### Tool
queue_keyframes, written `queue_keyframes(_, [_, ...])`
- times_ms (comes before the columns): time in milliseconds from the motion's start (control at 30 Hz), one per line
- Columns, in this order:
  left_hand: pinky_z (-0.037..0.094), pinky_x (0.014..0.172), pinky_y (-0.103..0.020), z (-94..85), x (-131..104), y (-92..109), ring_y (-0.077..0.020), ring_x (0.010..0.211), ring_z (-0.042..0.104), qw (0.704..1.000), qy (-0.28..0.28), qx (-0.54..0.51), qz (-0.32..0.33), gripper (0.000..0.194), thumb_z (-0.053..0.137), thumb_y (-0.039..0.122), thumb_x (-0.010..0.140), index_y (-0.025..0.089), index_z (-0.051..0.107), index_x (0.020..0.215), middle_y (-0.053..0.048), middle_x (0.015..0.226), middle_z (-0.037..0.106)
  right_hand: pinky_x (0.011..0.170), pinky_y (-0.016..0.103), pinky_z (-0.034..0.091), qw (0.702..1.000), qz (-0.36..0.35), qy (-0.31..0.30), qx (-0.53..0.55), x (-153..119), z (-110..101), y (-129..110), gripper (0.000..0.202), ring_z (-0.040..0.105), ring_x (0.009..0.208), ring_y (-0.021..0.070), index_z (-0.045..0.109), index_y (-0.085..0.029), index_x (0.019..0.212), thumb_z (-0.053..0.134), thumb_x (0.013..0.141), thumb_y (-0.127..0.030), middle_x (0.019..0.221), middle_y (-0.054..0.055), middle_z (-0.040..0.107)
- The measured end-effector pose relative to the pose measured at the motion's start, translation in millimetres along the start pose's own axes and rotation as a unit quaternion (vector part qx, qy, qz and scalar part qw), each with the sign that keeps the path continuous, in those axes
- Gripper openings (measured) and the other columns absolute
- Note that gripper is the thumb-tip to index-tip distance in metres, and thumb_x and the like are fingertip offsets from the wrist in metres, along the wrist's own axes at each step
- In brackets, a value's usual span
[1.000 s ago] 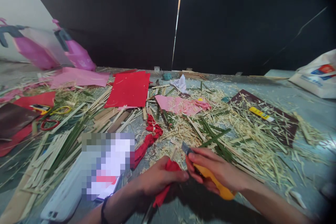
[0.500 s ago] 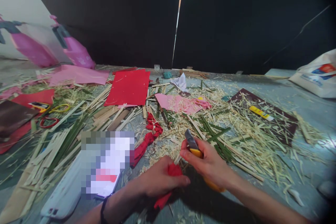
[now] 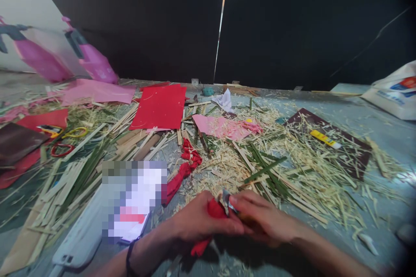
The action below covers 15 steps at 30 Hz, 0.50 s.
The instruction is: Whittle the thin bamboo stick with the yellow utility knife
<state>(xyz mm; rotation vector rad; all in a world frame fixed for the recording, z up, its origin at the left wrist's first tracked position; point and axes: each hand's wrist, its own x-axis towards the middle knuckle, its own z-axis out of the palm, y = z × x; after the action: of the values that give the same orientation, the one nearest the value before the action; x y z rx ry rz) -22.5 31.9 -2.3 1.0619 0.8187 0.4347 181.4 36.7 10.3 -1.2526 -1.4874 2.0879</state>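
Note:
My left hand is closed around a bunched piece of red cloth, whose lower end hangs out beneath the palm. A small pale tip, perhaps a bamboo strip, pokes from its upper end. My right hand grips a utility knife, its metal blade lying against that pale tip. The knife's handle is mostly hidden by the fingers. Both hands meet low in the middle of the head view, above a floor scattered with shavings. Just beyond my left hand lies a twisted red cloth strip.
Left of my hands are a lit phone, partly pixelated, and a white power strip. Around lie bamboo strips, red paper, scissors, a yellow glue tube and a dark sheet. Pink spray bottles stand behind.
My right hand has brought the knife down and left, from a raised blade to contact with the pale tip. My left hand has hardly moved and keeps its hold on the red cloth.

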Motion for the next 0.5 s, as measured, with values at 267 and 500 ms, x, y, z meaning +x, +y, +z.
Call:
queue_keyframes(267, [0.018, 0.044, -0.026, -3.8, -0.8, -5.3, -0.0069, 0.046, 0.026, 0.997, -0.009, 0.077, -0.016, 0.054, 0.068, 0.066, 0.081, 0.017, 0.061, 0.061, 0.007, 0.048, 0.035, 0.035, 0.017, 0.018, 0.993, 0.054, -0.067, 0.081, 0.9, 2.5, -2.1, 0.060, 0.028, 0.039, 0.0044, 0.050, -0.019, 0.067, 0.060, 0.084, -0.076, 0.049, -0.006, 0.042])
queue_keyframes(500, [0.019, 0.041, -0.023, 2.8, -5.8, 8.0, -0.0060, 0.045, 0.029, 0.995, -0.011, 0.096, -0.011, 0.045, 0.067, 0.057, 0.086, 0.014, 0.069, 0.075, 0.007, 0.052, 0.042, 0.036, 0.017, 0.022, 0.992, 0.073, -0.072, 0.075, -0.9, -1.3, -0.6, 0.056, 0.030, 0.038, 0.0049, 0.052, -0.019, 0.069, 0.058, 0.089, -0.071, 0.048, -0.006, 0.044])
